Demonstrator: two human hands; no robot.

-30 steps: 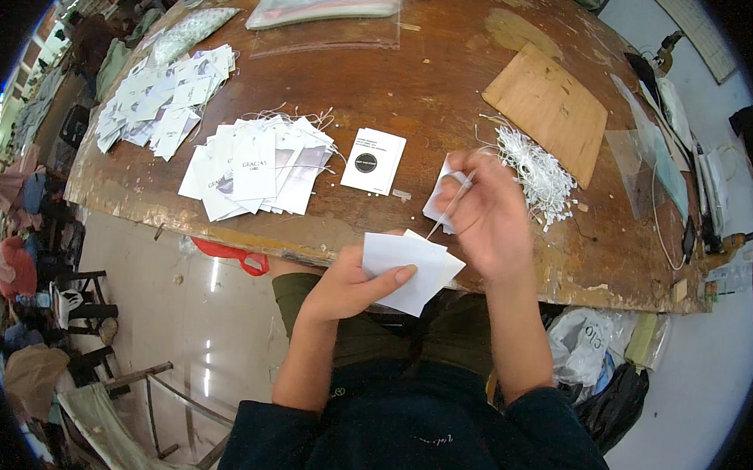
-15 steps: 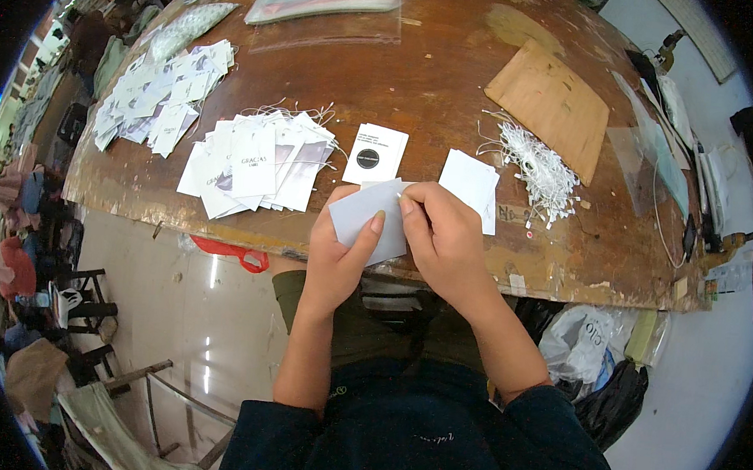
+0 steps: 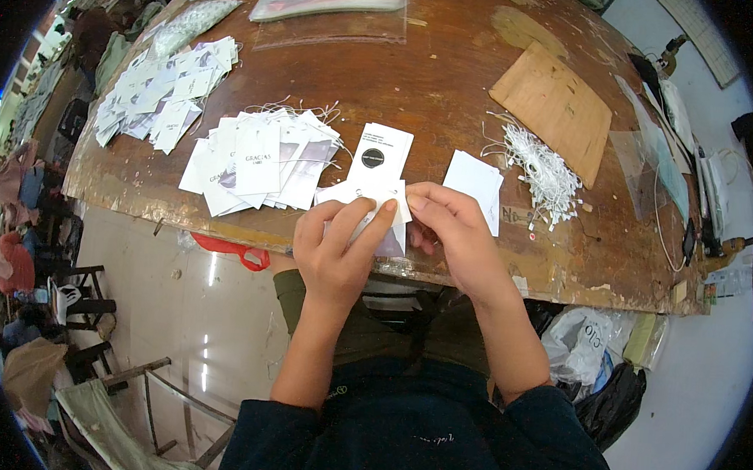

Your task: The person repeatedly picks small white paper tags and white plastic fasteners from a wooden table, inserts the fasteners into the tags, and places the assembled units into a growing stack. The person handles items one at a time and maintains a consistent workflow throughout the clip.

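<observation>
Pinching 1 white hang tag (image 3: 369,211) between them just over the desk (image 3: 453,77) edge, the left hand (image 3: 339,250) and right hand (image 3: 449,234) are meeting, with the string pile (image 3: 546,171) lying nearer the right.

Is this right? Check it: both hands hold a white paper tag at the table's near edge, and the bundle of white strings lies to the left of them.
Not quite. Both the left hand and right hand do hold the white paper tag at the table edge, but the head view shows the bundle of white strings to their right, beside the brown cardboard sheet.
</observation>
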